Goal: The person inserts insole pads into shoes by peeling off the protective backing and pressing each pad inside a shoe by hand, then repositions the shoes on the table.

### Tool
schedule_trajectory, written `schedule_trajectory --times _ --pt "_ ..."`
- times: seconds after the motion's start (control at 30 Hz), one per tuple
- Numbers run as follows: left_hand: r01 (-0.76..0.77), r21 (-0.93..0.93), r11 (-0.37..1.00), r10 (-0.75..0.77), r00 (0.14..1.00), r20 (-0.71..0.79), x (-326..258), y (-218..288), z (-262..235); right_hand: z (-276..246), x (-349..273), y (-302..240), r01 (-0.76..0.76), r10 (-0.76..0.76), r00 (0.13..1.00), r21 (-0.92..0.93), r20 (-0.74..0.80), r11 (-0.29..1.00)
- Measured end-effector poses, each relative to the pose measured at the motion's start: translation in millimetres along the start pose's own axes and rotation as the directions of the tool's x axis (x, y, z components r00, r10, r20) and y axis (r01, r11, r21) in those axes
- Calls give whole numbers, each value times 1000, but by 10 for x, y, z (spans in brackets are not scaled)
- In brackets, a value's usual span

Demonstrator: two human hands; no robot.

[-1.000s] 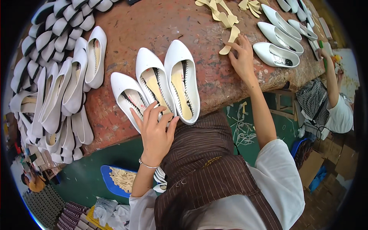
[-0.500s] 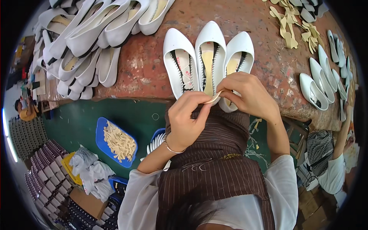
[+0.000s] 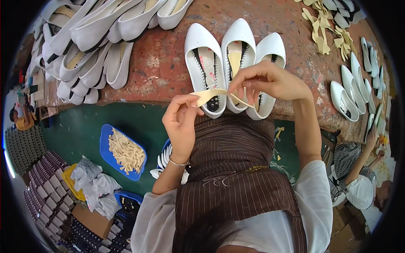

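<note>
Fingers (image 3: 182, 101) drawn apart, one strip (image 3: 208, 95), three nearest shoes (image 3: 240, 31)

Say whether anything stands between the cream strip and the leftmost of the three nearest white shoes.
Nothing visible does: the cream strip, pinched by the left hand, right hand touching it, overlaps the heel end of that white shoe in view. Depth between them cannot be judged.
</note>
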State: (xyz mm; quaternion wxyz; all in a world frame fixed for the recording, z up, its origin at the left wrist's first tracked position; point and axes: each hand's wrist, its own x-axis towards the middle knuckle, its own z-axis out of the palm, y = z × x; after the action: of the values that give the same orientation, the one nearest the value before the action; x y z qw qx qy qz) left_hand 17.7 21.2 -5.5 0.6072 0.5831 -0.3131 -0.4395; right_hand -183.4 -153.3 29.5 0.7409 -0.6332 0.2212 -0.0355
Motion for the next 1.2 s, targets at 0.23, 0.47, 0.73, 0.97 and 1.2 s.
schedule_trajectory --times 0.23,0.47,0.73,0.97,1.2 --pt "219 -202 954 -211 976 61 107 -60 -92 29 51 174 143 -97 975 -233 201 962" --pt "99 -51 994 -95 992 86 181 -85 -106 100 101 226 101 -59 992 -432 108 896" --pt "-110 384 917 86 993 79 216 -188 -126 1 264 139 255 -313 912 -229 -266 939" --pt "-295 678 674 167 954 249 152 -76 83 77 781 226 -54 -272 840 -571 -470 819" --pt "-474 836 277 140 881 453 177 -51 22 178 972 512 -133 -278 873 -745 -400 654"
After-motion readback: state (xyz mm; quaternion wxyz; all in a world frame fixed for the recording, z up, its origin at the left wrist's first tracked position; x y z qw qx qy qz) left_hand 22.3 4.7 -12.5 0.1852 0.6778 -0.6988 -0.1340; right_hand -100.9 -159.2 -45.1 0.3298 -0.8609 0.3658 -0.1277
